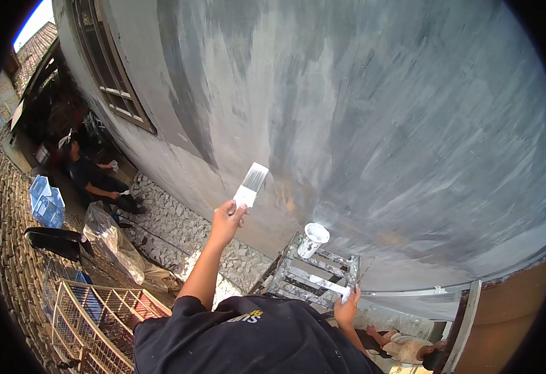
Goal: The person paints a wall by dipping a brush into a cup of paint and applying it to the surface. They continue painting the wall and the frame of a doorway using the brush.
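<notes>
- A person on a ladder (313, 277) holds a wide paintbrush (251, 185) against a grey rendered wall (372, 112), seen from above by a head-worn camera.
- The left hand (226, 219) is clenched around the brush handle, bristles pointing up at the wall, left of the ladder.
- The right hand (346, 306) grips the ladder's top rail, just below a white paint cup (313, 240) standing on the top step.
- The wall above the ladder shows streaky, uneven grey patches; even cover would likely call for long overlapping strokes, a lightly loaded brush and a steady hold on the rail.
- The cup sits near the step's edge and could tip if the ladder is jolted.
- Far left of the ladder, below a window (114, 75), another person in dark clothes (92, 177) crouches on gravel beside blue crates (45, 202).
- A wire cage (98, 318) stands lower left.
</notes>
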### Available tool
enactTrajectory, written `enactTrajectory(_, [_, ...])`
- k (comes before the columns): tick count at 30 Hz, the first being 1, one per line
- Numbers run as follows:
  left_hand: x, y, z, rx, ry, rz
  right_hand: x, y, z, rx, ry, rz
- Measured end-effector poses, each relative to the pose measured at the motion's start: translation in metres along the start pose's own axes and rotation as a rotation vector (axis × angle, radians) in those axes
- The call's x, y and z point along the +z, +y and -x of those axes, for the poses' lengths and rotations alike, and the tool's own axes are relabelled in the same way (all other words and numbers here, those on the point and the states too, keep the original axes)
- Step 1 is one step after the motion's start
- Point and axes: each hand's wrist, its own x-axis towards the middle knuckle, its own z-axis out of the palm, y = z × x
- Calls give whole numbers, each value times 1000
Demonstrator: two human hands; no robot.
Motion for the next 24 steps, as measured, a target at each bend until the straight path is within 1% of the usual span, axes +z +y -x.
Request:
enactTrajectory(4, [1,17,-13,64,57,102,-1,3,1,16,-1,-5])
enactTrajectory(9, [-10,53,-24,92,39,-8,-8,-5,3,64,-26,-11])
enactTrajectory(11, [-13,69,-22,111,51,-3,-9,-7,2,74,-35,-4])
enactTrajectory(12, [-13,73,-23,122,61,5,-6,-4,2,66,-30,-9])
enactTrajectory(14, [-18,75,-28,156,78,0,-1,2,2,-12,47,7])
enactTrajectory(15, [-21,74,-27,172,89,-10,-4,-2,2,41,22,9])
enactTrajectory(16, [-23,74,-26,170,89,-9,-3,1,5,42,21,11])
enactTrajectory(18, [-23,80,-27,182,141,16,0,5,2,-37,61,31])
enactTrajectory(19, [-22,81,-27,182,138,18,-1,6,3,-36,64,32])
enactTrajectory(21, [-20,88,-33,250,176,71,-2,4,3,23,13,-13])
enactTrajectory(22, [-20,94,-34,250,173,67,-2,3,4,27,12,-16])
enactTrajectory(24, [-22,114,-40,314,183,85,-3,1,3,32,9,0])
